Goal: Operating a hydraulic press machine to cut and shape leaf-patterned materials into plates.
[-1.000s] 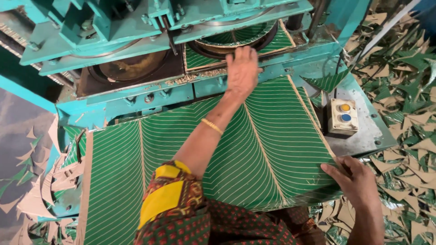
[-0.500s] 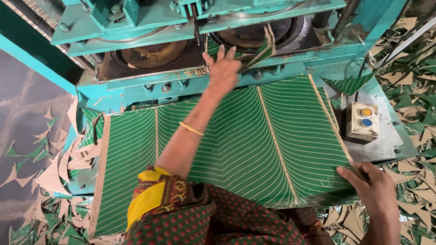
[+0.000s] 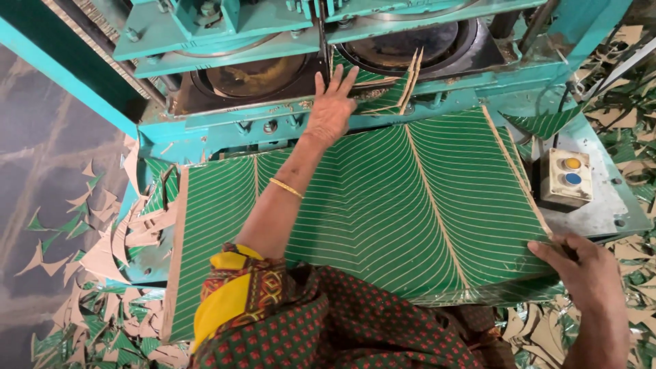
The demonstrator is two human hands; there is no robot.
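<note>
Where left hand point(image 3: 331, 109) covers green sheet point(image 3: 383, 205), edge hidden

Two hands, left hand point(image 3: 331, 109) upper centre, right hand point(image 3: 588, 273) lower right; one green striped sheet point(image 3: 383, 205); two round dies, one point(image 3: 256, 74) left, one point(image 3: 410, 48) right; one control box point(image 3: 566, 179) bore two buttons; one bangle point(image 3: 285, 188).

A workshop: a teal press machine point(image 3: 287, 41) at twelve o'clock, green paper offcuts point(image 3: 102, 273) littering the floor.

glossy green paper sheet point(image 3: 383, 205), painted metal press point(image 3: 225, 41)
</note>
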